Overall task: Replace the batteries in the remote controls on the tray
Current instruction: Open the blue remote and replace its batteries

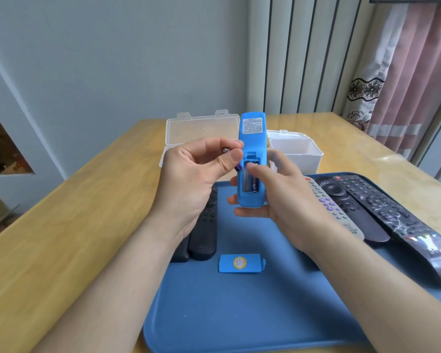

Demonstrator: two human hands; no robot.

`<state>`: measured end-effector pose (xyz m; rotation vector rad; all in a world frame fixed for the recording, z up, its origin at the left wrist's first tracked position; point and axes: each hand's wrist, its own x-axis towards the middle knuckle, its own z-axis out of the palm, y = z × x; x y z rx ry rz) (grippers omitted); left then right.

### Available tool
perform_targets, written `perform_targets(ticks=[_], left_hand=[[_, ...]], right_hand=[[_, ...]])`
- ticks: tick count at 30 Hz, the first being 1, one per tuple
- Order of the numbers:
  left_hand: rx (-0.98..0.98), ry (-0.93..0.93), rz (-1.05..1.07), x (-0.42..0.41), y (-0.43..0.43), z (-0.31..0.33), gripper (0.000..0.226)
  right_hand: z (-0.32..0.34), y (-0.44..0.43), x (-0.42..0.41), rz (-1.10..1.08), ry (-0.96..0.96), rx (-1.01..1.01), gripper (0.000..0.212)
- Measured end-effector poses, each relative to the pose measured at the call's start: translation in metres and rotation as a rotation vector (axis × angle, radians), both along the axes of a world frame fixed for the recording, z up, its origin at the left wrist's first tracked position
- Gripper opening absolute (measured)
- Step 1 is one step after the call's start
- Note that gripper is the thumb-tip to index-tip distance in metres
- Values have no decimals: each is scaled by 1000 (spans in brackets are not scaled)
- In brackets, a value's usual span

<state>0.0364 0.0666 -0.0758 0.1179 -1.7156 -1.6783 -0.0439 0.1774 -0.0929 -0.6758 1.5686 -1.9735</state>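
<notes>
My right hand (280,197) grips a blue remote (252,138) upright above the blue tray (239,314), back side toward me, battery bay open with one battery (253,183) inside. The thumb presses near the top of the bay. My left hand (194,174) pinches a small battery (225,150) between thumb and fingers, just left of the bay. The blue battery cover (241,262) lies flat on the tray below.
Black remotes (204,233) lie on the tray's left under my left wrist. A grey remote (326,202) and two black remotes (382,212) lie at the right. A clear open box (201,128) and a white box (295,151) stand behind on the wooden table (87,212).
</notes>
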Motion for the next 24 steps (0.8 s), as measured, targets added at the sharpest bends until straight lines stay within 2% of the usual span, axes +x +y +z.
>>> perform_targets(ticks=[2,4,9,16,24], left_hand=[[22,17,-12,0,0,-1,10],[-36,-4,22,-1,1,-2,12],[-364,-91,247,-2,4,-6,24],[-716,-56,355,-5,2,-14,23],[-861,-53,362,-8,-1,-18,31]], right_hand=[[0,-1,2,15,-16,-9,22],[-1,-1,4,32,-18,-16,23],[-4,-1,5,46,15,-37,26],[-5,-3,6,7,68,-64,27],[0,0,1,19,-61,-112,29]])
